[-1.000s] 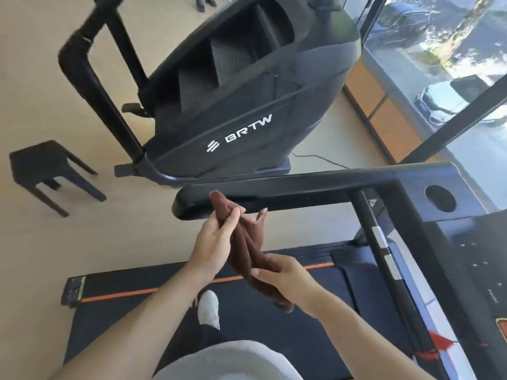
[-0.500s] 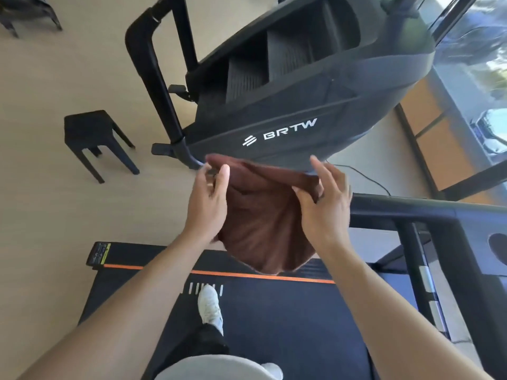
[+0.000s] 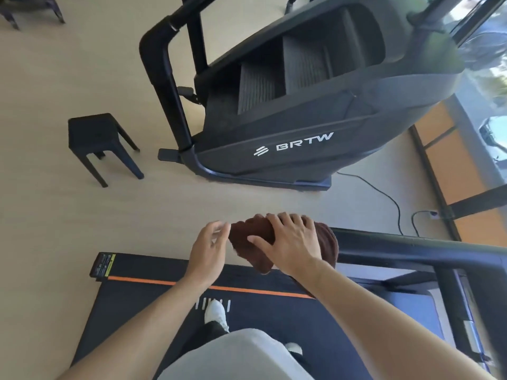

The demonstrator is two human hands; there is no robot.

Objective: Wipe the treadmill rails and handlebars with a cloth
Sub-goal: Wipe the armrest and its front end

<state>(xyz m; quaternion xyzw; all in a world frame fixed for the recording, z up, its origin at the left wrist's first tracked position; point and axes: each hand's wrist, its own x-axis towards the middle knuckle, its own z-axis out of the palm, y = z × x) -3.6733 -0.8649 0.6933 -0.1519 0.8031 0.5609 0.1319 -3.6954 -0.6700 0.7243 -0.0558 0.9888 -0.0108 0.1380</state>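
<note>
Over the end of the treadmill's black handlebar, a brown cloth is lying draped, covering the tip and hanging down on the near side. The right hand is resting on top of the cloth, its fingers curling over the far edge and the thumb lying against the near side, so it is clasping cloth and bar together. The left hand is hovering just beside the cloth's left end with its fingers loosely spread and blurred; whether the fingertips are touching the fabric cannot be told. Both hands are sitting close together, side by side. Below them the treadmill belt is showing its orange stripe, and a white shoe is standing on it. Beyond the handlebar, on the pale floor, a dark stair-climber machine marked BRTW is standing, with a small black stool well apart to its left.
</note>
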